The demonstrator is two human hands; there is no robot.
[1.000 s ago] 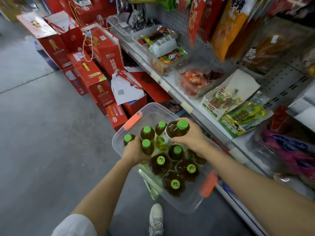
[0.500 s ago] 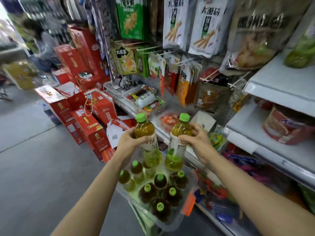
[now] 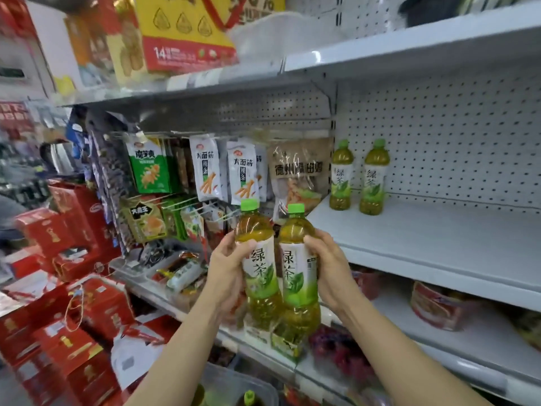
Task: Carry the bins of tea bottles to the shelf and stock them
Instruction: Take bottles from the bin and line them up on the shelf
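My left hand (image 3: 227, 271) grips a green tea bottle (image 3: 259, 268) with a green cap and a white-green label. My right hand (image 3: 328, 268) grips a second tea bottle (image 3: 297, 273) of the same kind. Both bottles stand upright, side by side, just in front of and left of the white shelf (image 3: 424, 235). Two more tea bottles (image 3: 341, 175) (image 3: 374, 178) stand at the back left of that shelf against the pegboard. The clear bin (image 3: 234, 385) shows at the bottom edge, with a green cap (image 3: 249, 395) inside it.
Hanging snack packets (image 3: 205, 171) fill the pegboard left of the shelf. Red gift boxes (image 3: 73, 288) are stacked on the floor at the left. A yellow-red carton (image 3: 181, 33) sits on the upper shelf. Packaged goods (image 3: 433, 306) lie on the lower shelf.
Both hands lifted one bottle each out of the bin and raised them to shelf height. My view swung up from the bin to the shelf.
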